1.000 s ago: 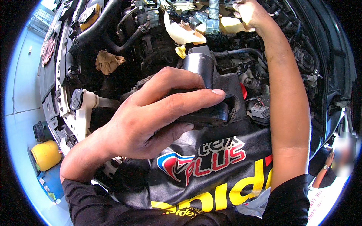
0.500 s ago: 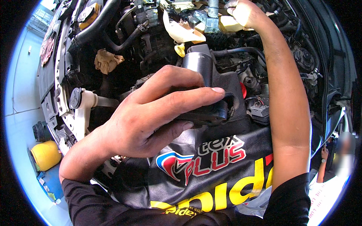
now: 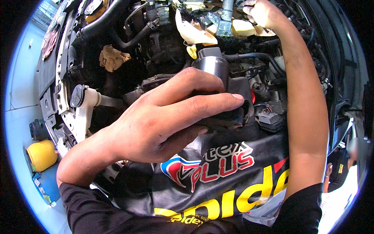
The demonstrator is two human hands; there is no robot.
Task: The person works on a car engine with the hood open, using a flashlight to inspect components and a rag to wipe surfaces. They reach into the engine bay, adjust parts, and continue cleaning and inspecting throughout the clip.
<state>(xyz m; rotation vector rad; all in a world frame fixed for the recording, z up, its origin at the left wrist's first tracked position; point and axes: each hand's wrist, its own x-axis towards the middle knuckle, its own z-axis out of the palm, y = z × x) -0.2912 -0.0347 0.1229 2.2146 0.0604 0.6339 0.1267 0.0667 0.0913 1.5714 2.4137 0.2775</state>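
Note:
My left hand (image 3: 156,121) reaches across the middle of the engine bay, its fingers and thumb closed round a black part with a smooth cylinder (image 3: 213,68). The index finger lies along its top and the thumb is on the near side; the palm hides much of the part. My right hand (image 3: 261,13) is at the far edge of the view, fingers curled beside a cream-coloured piece (image 3: 243,28) and a ribbed grey tube (image 3: 227,9). What those fingers hold, if anything, is hidden. A torn cream sheet (image 3: 191,31) hangs beside the tube.
A black printed cover (image 3: 156,191) drapes the near edge. A white filler neck (image 3: 91,95) with a black cap stands at left, near crumpled brown paper (image 3: 113,58). A grey connector (image 3: 269,117) sits at right. A yellow container (image 3: 41,156) is outside; another person (image 3: 341,169) is lower right.
The left hand and the black part have shifted slightly right in the view. The right hand and forearm also appear farther right. Both hands keep about the same pose.

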